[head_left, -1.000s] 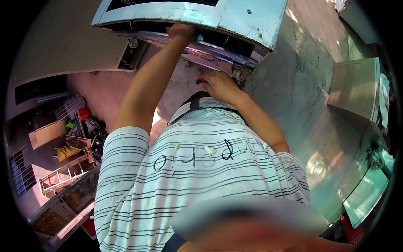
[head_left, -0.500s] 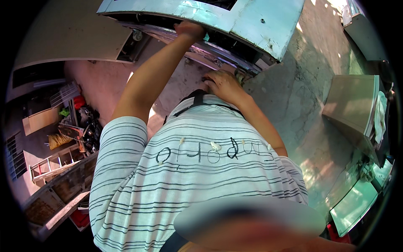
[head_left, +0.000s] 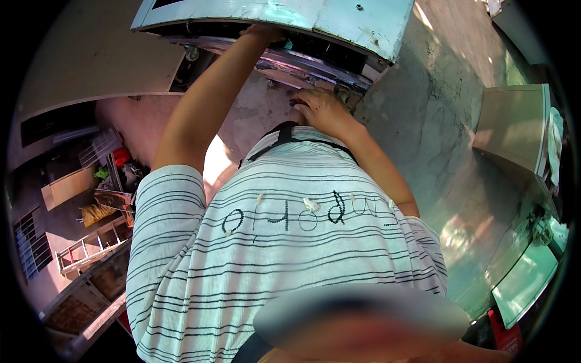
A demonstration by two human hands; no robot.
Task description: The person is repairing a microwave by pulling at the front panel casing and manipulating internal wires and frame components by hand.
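Observation:
A large white metal appliance point(head_left: 339, 17), scuffed along its edges, stands in front of me with a dark gap along its lower side. My left hand point(head_left: 261, 31) reaches into that gap; its fingers are hidden behind the metal edge. Below the gap runs a shiny metal rail point(head_left: 296, 63). My right hand point(head_left: 327, 112) is held low in front of my waist, closer to me than the appliance. Its fingers are curled around something small and dark, too hidden to make out.
Caster wheels point(head_left: 192, 54) show under the units ahead. A beige panel point(head_left: 103, 48) stands at the far left. Behind it lie a wooden ladder point(head_left: 91, 248) and mixed scrap. To the right are a beige cabinet point(head_left: 511, 130) and a pale green panel point(head_left: 525, 284) on the concrete floor.
My left hand has gone deeper into the gap, so less of it shows. The right hand keeps its curled pose near my waist. The whole view has shifted slightly.

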